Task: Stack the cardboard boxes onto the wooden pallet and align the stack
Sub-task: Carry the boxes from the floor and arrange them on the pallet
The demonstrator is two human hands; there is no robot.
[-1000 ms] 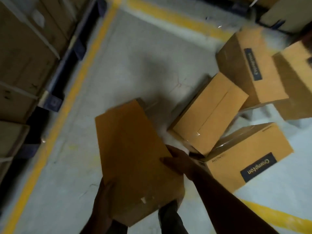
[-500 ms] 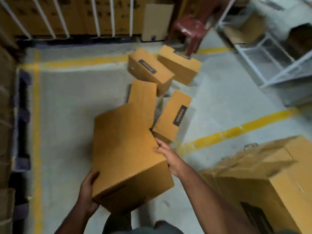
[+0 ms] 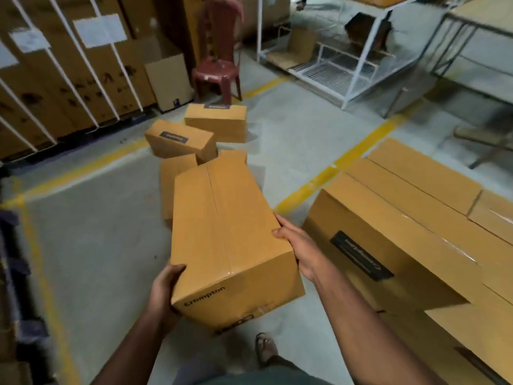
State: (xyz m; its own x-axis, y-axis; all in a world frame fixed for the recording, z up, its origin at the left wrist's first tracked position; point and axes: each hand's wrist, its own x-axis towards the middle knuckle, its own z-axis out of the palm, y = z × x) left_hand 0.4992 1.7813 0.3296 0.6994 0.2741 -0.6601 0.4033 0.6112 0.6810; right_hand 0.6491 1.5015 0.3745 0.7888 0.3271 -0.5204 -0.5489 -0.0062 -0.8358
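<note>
Long brown cardboard box with a taped centre seam and "Crompton" printed on its near end is held off the grey concrete floor, in front of the person, long axis pointing away, near end tipped slightly down.

Left hand is at the near-left bottom corner: palm against the left side, thumb up on the top edge, fingers wrapped under and out of sight, so gripping the box. Left forearm comes up from the bottom edge of view, angled right.

Right hand presses flat on the right side about midway along, fingers curled over the top-right edge, closed on the box. Right forearm runs diagonally from the lower right, elbow out.

Stack of matching brown cardboard boxes sits just right of the held box, flat tops level, a dark label on the near face. Whatever carries the stack is hidden by it. Held box is beside the stack, not touching.

Four loose brown boxes lie on the floor beyond the held box, askew, some touching. Yellow floor line runs between them and the stack. Dark red plastic chair stands behind them, white wire rack to its right. Sandalled foot visible below the box.
</note>
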